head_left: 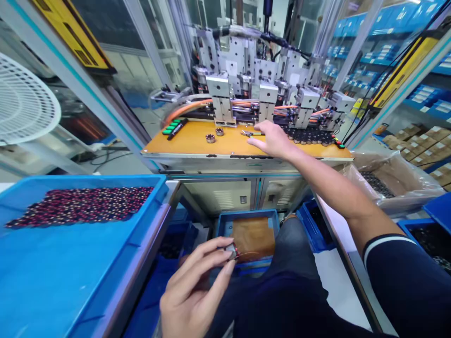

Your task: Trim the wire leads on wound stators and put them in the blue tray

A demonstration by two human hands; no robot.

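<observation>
My left hand [200, 281] is held low in front of me, thumb and fingertips pinching a small round metal part [230, 251] with thin reddish wires on it. Its exact kind is unclear. Over the orange bench top [186, 141], my right hand [273, 139] reaches out with thumb and fingers apart. A small pair of pliers [252, 133] lies on the bench between them, its handles pointing toward my palm. To the left of the pliers are two small round parts, one [210, 138] nearer me and another [219, 132] behind it.
Machine heads [220, 94] line the back of the bench. Several dark round parts [310, 136] sit in rows at right. A black marker [177, 129] lies at left. A blue tray [42, 263] holds many reddish parts. A lined carton [405, 180] stands right, a blue bin [248, 216] below.
</observation>
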